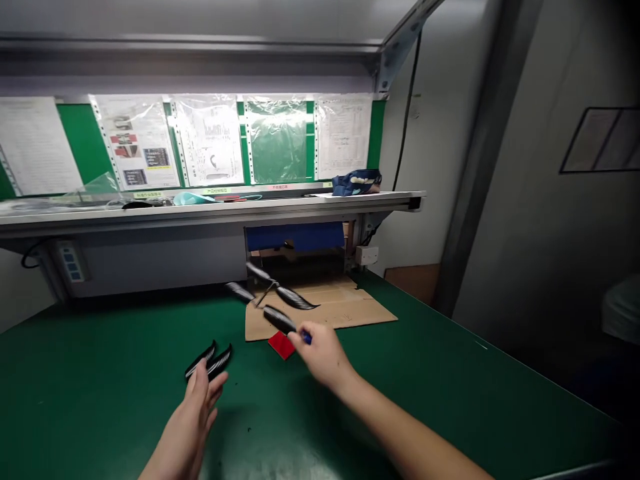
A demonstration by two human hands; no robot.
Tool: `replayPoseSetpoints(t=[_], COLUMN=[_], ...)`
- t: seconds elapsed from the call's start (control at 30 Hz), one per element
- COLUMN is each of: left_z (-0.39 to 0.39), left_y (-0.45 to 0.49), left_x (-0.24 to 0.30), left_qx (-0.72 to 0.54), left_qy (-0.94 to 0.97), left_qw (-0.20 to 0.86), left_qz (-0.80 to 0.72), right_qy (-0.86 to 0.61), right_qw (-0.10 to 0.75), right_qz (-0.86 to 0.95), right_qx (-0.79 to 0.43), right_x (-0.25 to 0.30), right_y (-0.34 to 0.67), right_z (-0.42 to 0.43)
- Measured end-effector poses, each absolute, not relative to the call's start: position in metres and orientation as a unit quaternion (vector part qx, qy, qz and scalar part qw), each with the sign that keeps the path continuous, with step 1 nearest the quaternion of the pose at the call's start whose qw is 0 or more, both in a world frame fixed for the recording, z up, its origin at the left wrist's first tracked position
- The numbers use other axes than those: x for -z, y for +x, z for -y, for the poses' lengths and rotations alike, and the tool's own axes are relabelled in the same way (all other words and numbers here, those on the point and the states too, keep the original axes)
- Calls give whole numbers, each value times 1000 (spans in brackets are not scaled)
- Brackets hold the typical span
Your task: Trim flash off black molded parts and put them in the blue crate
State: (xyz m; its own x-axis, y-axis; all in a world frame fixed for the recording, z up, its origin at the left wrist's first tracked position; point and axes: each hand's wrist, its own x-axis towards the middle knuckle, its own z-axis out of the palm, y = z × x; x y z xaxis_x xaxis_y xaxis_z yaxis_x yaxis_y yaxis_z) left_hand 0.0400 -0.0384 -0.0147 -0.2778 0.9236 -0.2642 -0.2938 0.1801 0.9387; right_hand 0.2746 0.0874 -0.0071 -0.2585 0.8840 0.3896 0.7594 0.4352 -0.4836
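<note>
My right hand (323, 353) is closed around the near end of a black bladed piece (279, 319) that looks like a propeller, held above the bench. Several slim, shiny black blades show on it, in two rows with a thin bar between them; it is slightly blurred. A bit of blue (306, 337) shows at my fingers, its kind unclear. My left hand (193, 413) has its fingers apart, just in front of two curved black blades (220, 363) lying side by side. Its fingertips overlap their near ends, so contact is unclear. A red square (283, 346) lies under the held piece.
The green bench top (125, 333) carries a flat cardboard sheet (325, 310) towards the back. Behind it is a blue-fronted opening (295, 237). A shelf (210, 212) crosses above, with a dark blue pouch (356, 183) and papers in sleeves (210, 140). A power strip (71, 261) is at left.
</note>
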Motion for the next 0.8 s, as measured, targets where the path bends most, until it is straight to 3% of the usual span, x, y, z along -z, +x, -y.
replayPoseSetpoints(t=[0.23, 0.53, 0.67, 0.8], left_z=[-5, 36, 48, 56], left_y=[55, -64, -100, -119], left_x=[-26, -23, -8, -6], left_qx=[-732, -800, -802, -806], left_qy=[187, 175, 143, 116], left_qw=[493, 479, 483, 476], left_qz=[-431, -316, -320, -333], right_qy=[-298, -557, -498, -354], right_qw=[294, 242, 218, 110], right_qz=[906, 793, 837, 914], right_qx=[-65, -56, -62, -166], right_x=[3, 46, 53, 49], right_y=[234, 310, 284, 231], right_z=[-17, -110, -82, -55])
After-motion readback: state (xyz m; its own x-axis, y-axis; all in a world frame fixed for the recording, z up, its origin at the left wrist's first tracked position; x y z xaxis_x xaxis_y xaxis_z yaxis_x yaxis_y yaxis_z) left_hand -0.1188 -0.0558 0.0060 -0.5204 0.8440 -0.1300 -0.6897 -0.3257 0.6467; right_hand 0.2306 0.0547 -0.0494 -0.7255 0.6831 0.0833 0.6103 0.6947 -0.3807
